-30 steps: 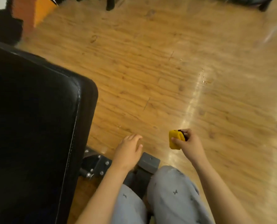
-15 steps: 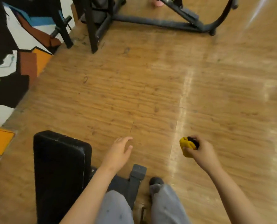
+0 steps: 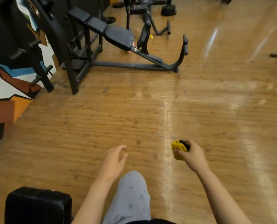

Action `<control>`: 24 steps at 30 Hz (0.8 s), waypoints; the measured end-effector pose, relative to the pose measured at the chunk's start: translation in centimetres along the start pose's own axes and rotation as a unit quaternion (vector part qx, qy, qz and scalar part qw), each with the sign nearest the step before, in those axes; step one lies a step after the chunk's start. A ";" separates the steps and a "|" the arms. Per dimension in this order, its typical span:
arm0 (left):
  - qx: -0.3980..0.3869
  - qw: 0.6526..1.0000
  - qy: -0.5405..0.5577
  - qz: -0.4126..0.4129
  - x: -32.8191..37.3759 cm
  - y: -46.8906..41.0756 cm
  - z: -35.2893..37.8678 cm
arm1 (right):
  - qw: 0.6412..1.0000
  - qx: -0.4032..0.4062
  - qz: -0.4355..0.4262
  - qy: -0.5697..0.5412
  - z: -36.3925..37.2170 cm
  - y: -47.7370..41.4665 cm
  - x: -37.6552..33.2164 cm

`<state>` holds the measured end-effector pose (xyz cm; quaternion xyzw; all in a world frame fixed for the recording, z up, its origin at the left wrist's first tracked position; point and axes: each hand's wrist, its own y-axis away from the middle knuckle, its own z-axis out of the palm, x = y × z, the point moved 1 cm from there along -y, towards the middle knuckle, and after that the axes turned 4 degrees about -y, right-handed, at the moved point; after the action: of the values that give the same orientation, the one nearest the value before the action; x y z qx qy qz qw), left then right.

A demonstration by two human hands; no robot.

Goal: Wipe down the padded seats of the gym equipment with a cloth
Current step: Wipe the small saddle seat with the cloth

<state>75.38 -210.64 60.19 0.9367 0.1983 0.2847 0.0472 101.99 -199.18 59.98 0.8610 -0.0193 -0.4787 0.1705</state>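
Right-hand grip [image 3: 192, 156] clenches a folded yellow cloth [image 3: 178, 149] above the wooden floor [image 3: 215, 102]; left-hand grip [image 3: 114, 160] hangs released and empty. The cloth touches neither the black padded seat [image 3: 37, 204] nor the grey padded incline bench [image 3: 118, 36], which probably awaits wiping.

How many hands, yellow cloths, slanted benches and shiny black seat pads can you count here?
Hands: 2, the left hand open, the right hand gripping the cloth
Folded yellow cloth: 1
Slanted grey padded bench on a black metal frame: 1
Shiny black padded seat at the bottom left: 1
Total: 5
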 end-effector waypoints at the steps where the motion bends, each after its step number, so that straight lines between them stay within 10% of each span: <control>1: -0.005 1.000 0.000 0.004 0.1 -1.3 0.1 | 1.000 -0.001 -0.001 0.000 -0.1 -0.9 -0.3; 24: -0.040 0.996 0.028 0.073 12.9 -52.8 -2.2 | 0.993 0.101 0.064 0.004 -9.1 -44.0 -14.0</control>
<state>65.75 -157.13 57.99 0.9376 0.1188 0.3216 0.0580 96.24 -152.47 62.12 0.8725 -0.1224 -0.4592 0.1133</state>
